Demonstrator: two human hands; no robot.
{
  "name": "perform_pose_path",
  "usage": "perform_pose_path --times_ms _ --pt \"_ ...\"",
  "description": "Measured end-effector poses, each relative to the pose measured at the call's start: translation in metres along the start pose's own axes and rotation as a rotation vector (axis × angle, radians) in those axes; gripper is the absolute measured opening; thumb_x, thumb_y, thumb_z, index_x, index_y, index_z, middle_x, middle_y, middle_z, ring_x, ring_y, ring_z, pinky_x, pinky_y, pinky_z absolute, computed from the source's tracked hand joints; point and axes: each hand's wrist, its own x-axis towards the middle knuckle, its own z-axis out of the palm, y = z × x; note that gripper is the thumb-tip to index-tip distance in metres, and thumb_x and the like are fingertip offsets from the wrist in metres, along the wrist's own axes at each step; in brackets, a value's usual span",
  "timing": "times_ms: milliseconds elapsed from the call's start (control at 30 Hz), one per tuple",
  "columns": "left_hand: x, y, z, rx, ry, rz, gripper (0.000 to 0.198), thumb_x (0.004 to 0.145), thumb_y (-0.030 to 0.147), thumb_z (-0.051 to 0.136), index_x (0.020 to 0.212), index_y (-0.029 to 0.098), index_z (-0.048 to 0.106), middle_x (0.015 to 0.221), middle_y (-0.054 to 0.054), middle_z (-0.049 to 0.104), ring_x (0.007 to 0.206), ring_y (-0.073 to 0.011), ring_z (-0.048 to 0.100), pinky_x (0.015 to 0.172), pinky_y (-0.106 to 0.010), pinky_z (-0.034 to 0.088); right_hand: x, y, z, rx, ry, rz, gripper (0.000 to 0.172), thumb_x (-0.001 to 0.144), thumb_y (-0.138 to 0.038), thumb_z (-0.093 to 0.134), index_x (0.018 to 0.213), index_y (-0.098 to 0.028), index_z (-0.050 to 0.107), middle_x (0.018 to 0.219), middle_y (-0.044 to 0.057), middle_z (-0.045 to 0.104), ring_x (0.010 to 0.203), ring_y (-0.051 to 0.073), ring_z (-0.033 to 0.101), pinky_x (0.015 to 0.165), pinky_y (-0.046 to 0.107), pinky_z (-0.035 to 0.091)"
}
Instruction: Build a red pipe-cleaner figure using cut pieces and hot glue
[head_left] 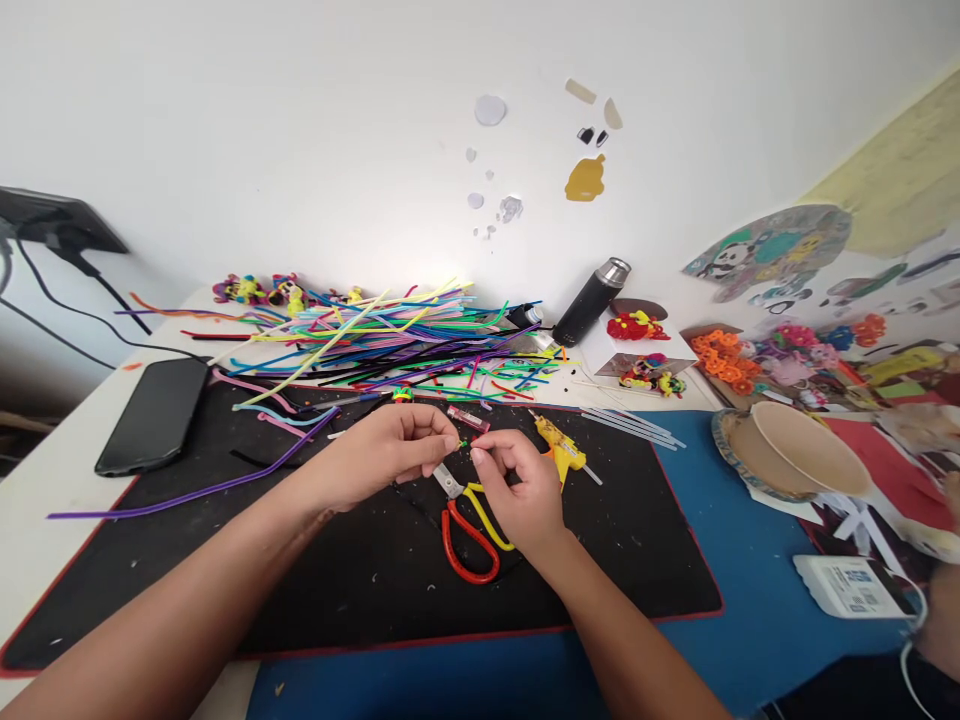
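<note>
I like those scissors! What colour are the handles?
One red, one yellow: the scissors' looped handles, head view.

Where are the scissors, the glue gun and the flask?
scissors (448, 483), head view, on the metal blades.
glue gun (559, 443), head view, on its yellow body.
flask (587, 307), head view, on its black side.

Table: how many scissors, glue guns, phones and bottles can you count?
Scissors: 1
Glue gun: 1
Phone: 1
Bottle: 1
Total: 4
</note>
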Motion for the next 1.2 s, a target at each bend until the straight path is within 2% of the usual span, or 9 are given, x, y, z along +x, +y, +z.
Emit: perform_pose_path --times_ms 100,367,533,700,967,1200 --pt "0.001 -0.001 -0.001 0.028 0.015 -0.001 0.034 0.084 0.052 0.072 0.087 0.018 0.068 0.063 0.004 0.052 0.055 -0.0107 0.042 0.051 -0.022 0.032 -0.001 0.000 0.000 0.063 0.004 0.050 0.009 0.100 -0.027 0.063 0.096 -0.021 0.069 0.055 -0.010 0.042 0.047 0.011 0.040 0.048 0.024 0.036" --pt "0.001 -0.003 0.000 0.174 0.032 -0.002 0.029 0.088 0.048 0.068 0.088 0.018 0.070 0.064 0.003 0.057 0.059 -0.0127 0.048 0.054 -0.023 0.034 0.000 0.001 0.003 0.046 -0.031 0.048 0.009 0.099 -0.029 0.064 0.098 -0.022 0.070 0.056 -0.009 0.044 0.047 0.011 0.042 0.051 0.025 0.040" --pt "0.000 0.001 0.003 0.214 0.029 0.011 0.024 0.083 0.043 0.067 0.085 0.019 0.070 0.064 0.003 0.059 0.060 -0.0138 0.050 0.054 -0.024 0.036 -0.004 0.004 0.005 0.032 -0.050 0.043 0.009 0.099 -0.028 0.065 0.102 -0.023 0.071 0.057 -0.009 0.044 0.048 0.011 0.044 0.053 0.025 0.041" --pt "0.000 -0.001 0.003 0.246 0.024 0.007 0.030 0.085 0.048 0.066 0.086 0.018 0.070 0.063 0.003 0.060 0.059 -0.0136 0.049 0.055 -0.024 0.035 -0.005 0.005 0.005 0.014 -0.079 0.061 0.012 0.100 -0.032 0.063 0.099 -0.022 0.071 0.056 -0.009 0.045 0.048 0.012 0.043 0.053 0.025 0.040" --pt "0.000 -0.001 0.007 0.212 0.033 -0.010 0.025 0.083 0.044 0.066 0.082 0.019 0.069 0.061 0.004 0.057 0.058 -0.0130 0.046 0.055 -0.024 0.033 -0.005 0.003 0.003 -0.032 -0.081 0.004 0.006 0.100 -0.025 0.062 0.097 -0.022 0.067 0.055 -0.011 0.041 0.046 0.010 0.041 0.053 0.024 0.036" --pt "0.004 -0.010 0.012 0.127 0.072 -0.023 0.029 0.084 0.047 0.069 0.086 0.018 0.071 0.060 0.004 0.056 0.055 -0.0122 0.046 0.053 -0.023 0.035 -0.005 0.003 0.006 -0.106 0.000 -0.032 0.005 0.097 -0.023 0.063 0.094 -0.022 0.067 0.054 -0.011 0.042 0.045 0.009 0.041 0.052 0.023 0.037"
